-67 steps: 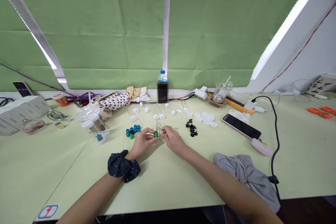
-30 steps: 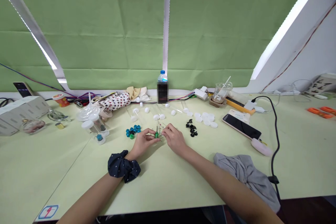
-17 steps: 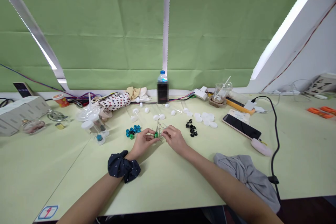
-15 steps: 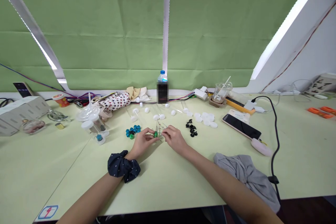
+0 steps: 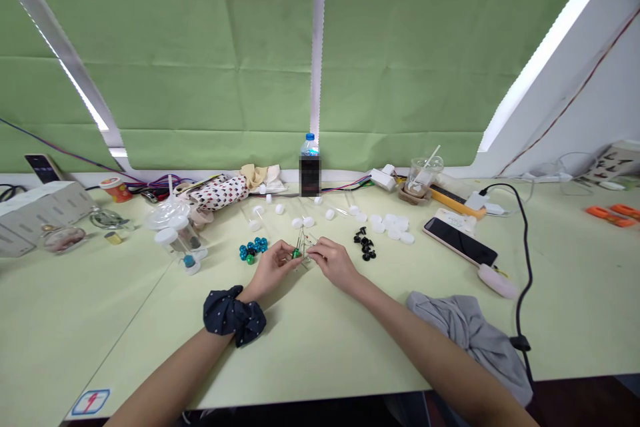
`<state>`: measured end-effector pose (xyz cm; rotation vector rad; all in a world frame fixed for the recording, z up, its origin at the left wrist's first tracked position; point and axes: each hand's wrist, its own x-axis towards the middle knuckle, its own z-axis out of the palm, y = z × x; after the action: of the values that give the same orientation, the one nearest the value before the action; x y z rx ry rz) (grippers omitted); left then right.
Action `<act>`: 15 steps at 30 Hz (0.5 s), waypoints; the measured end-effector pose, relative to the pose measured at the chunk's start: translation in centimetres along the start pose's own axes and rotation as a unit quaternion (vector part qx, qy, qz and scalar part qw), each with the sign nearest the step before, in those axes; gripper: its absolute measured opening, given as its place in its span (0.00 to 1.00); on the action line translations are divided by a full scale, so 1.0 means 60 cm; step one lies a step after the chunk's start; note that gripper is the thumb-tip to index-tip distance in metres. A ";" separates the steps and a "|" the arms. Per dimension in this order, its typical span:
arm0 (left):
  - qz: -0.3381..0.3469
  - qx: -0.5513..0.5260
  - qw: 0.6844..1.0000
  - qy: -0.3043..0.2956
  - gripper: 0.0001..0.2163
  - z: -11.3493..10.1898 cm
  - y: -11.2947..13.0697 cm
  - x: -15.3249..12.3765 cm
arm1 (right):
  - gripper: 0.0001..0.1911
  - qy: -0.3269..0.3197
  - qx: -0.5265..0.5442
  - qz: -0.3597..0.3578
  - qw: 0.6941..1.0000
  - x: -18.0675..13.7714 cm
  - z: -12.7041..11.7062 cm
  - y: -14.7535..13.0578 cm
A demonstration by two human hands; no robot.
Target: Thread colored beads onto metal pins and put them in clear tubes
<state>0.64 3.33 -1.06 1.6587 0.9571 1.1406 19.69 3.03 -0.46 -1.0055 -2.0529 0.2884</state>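
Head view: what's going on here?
A person at a table pinches a green ball in the left hand. The right hand is at the thin wires between the hands; what it grips is too small to tell. Blue balls lie near the left hand, black pieces and white caps to the right.

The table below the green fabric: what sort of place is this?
Probably an indoor workspace, perhaps a workbench for handling small parts. The table carries groups of blue balls, black pieces and white caps, and the left hand holds a green piece.
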 end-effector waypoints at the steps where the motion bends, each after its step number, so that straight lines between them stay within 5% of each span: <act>1: -0.002 -0.009 1.000 -0.005 0.11 0.000 0.002 0.000 | 0.09 -0.003 0.000 0.001 1.000 0.000 -0.001 -0.001; 15: -0.021 0.004 1.000 -0.020 0.15 -0.001 -0.001 0.000 | 0.09 -0.051 0.003 0.055 0.997 0.000 -0.004 -0.005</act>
<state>0.60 3.33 -1.12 1.6547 0.9687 1.0727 19.70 2.78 -0.12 -1.1217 -2.0905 0.4114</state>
